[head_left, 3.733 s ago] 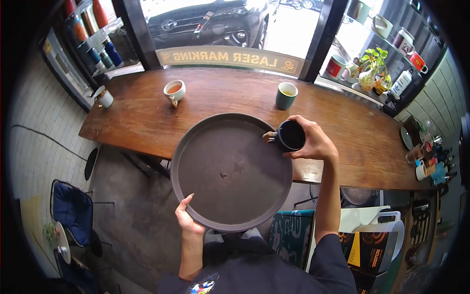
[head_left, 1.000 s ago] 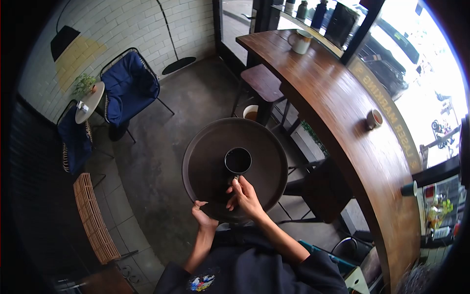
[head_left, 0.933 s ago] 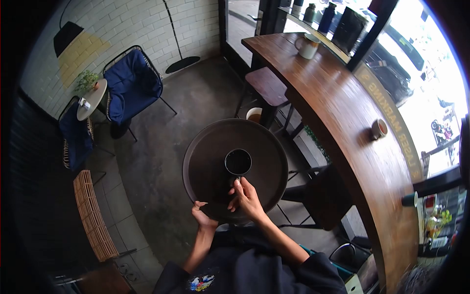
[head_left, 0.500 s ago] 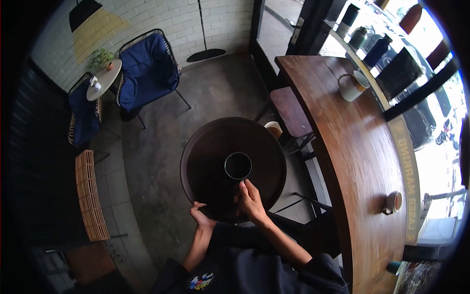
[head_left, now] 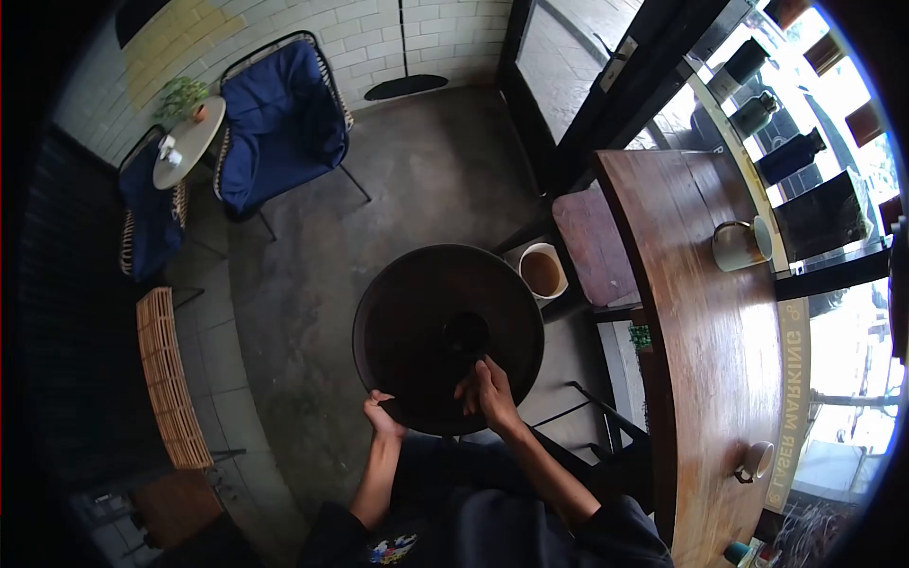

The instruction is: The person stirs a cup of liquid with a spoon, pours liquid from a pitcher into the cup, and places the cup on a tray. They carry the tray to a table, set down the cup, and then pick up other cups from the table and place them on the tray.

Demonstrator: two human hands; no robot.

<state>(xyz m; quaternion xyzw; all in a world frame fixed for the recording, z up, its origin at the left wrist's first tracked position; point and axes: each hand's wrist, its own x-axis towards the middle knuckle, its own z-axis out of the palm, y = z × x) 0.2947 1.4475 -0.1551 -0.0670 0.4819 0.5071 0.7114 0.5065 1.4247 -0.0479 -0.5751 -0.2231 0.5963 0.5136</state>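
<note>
A round dark brown serving tray [head_left: 407,303] is held level in front of my body. My left hand [head_left: 383,415] is closed on its near left rim, the thumb on top and the other fingers hidden below. A black cup [head_left: 466,333] stands right of the tray's middle, hard to make out against the dark surface. Over the near part of the tray, my right hand [head_left: 492,393] has its thumb and fingers pinched at the cup's handle side. The handle itself is hidden.
On the right, a wooden counter [head_left: 710,379] carries a large mug [head_left: 743,244] and a small cup [head_left: 757,461]. A stool [head_left: 595,248] and a pot with brown contents [head_left: 542,273] stand beyond the tray. Blue-cushioned chairs [head_left: 284,142] flank a small round table [head_left: 194,147].
The view has shifted, so the counter and mug sit lower and further right. The cup appears slightly lower on the tray, with my right hand still beside it. My left hand keeps its hold.
</note>
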